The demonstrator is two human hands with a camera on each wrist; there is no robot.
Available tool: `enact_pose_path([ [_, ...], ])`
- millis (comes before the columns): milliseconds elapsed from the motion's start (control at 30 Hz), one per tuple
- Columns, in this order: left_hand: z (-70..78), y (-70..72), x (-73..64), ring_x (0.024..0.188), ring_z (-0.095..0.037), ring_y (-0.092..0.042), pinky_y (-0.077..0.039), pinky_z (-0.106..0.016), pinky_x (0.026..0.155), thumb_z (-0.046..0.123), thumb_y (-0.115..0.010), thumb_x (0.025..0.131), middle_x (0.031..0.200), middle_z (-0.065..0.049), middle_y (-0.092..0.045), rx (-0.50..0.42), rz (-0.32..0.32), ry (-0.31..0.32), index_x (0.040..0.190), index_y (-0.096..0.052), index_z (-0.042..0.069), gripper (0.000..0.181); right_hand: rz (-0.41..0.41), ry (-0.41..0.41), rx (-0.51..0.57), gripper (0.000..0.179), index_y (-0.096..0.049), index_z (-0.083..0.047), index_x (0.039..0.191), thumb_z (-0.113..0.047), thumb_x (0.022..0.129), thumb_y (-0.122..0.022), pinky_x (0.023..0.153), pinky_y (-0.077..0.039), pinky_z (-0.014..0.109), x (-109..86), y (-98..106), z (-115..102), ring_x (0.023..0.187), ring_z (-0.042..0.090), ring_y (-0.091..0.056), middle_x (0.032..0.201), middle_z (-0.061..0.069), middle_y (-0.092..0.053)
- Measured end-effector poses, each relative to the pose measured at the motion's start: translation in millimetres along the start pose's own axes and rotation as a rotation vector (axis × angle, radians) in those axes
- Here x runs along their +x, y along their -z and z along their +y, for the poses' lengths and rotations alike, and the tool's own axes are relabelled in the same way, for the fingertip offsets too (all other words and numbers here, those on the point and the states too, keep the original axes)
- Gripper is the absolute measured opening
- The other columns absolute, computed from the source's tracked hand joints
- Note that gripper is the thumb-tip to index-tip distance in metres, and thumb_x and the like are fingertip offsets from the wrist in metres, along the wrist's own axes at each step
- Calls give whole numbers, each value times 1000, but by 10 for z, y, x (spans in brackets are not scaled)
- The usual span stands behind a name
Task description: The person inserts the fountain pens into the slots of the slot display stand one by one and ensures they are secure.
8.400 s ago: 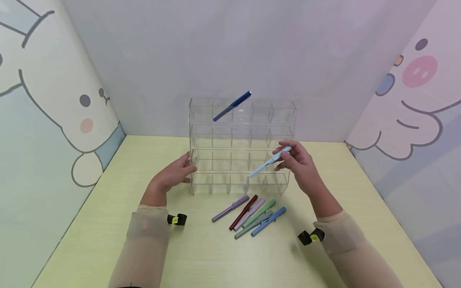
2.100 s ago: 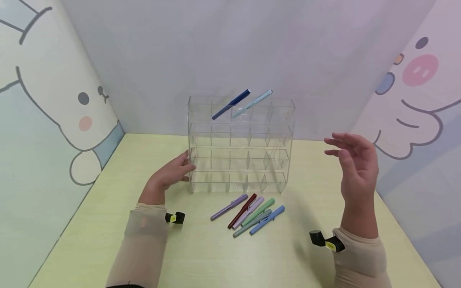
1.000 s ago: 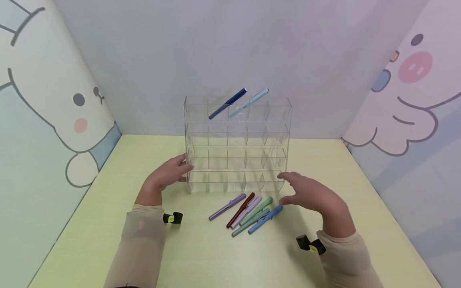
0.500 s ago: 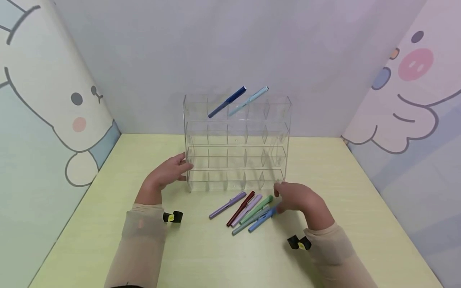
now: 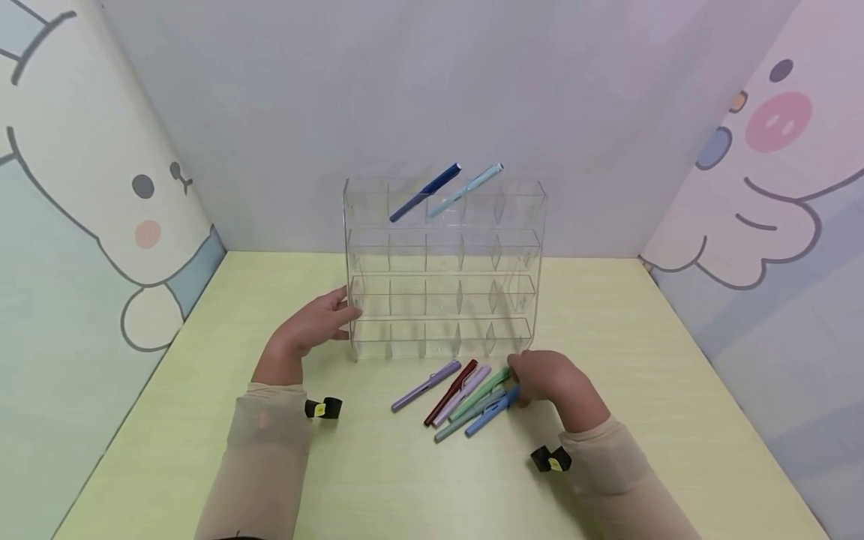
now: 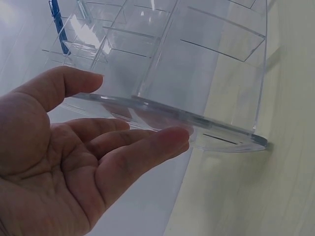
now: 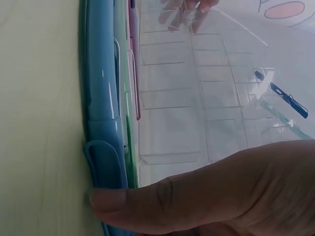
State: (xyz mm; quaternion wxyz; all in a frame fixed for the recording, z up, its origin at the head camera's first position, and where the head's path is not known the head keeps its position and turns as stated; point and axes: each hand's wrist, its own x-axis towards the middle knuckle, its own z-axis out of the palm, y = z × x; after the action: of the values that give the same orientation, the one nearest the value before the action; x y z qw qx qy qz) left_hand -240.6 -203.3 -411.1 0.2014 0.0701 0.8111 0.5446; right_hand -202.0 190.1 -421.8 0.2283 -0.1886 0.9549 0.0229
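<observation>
A clear acrylic pen rack (image 5: pixel 442 285) with tiered compartments stands on the table. My left hand (image 5: pixel 313 326) holds its left side panel, thumb over the edge and fingers along the outer face in the left wrist view. Across the rack's top tier lie a dark blue pen (image 5: pixel 425 193) and a light blue pen (image 5: pixel 466 190), both slanting. My right hand (image 5: pixel 550 379) is at the upper end of a blue pen (image 5: pixel 491 414) on the table. In the right wrist view its thumb (image 7: pixel 147 206) lies across that pen's cap; the other fingers are mostly hidden.
Left of the blue pen lie a grey-green pen (image 5: pixel 459 424), a green pen (image 5: pixel 475 397), a lilac pen (image 5: pixel 459 401), a dark red pen (image 5: pixel 448 395) and, a little apart, a purple pen (image 5: pixel 425 388). Cartoon-printed walls (image 5: pixel 439 90) enclose the table (image 5: pixel 378 480).
The light blue pen went from my right hand onto the rack's top tier. My right hand then drew back right and came down to the blue pen. My left hand stays at the rack.
</observation>
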Motion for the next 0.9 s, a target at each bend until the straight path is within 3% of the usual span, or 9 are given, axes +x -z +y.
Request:
enact_pose_path([
  [300,-23,-13,0,139,-36,-41,-38,-56,111,32,-49,102,154,-18,-37,5,4,1,159,-12,25,68,23,74,-25,26,-56,-17,82,-12,78,-81,60,-41,34,-32,24,31,68,18,-46,75,-3,-52],
  [567,-8,-18,-3,138,-36,-42,-37,-56,112,32,-51,102,151,-18,-42,-18,6,13,159,-12,27,70,-27,77,102,23,-57,-20,84,-12,81,-79,61,-43,33,-108,123,119,71,17,-50,77,-5,-55],
  [900,-3,-16,-3,139,-36,-42,-39,-55,111,36,-51,101,152,-18,-41,-7,7,7,159,-11,26,71,-17,148,207,17,-63,-28,85,-17,85,-76,65,-44,32,-242,266,227,75,14,-51,82,-7,-57],
])
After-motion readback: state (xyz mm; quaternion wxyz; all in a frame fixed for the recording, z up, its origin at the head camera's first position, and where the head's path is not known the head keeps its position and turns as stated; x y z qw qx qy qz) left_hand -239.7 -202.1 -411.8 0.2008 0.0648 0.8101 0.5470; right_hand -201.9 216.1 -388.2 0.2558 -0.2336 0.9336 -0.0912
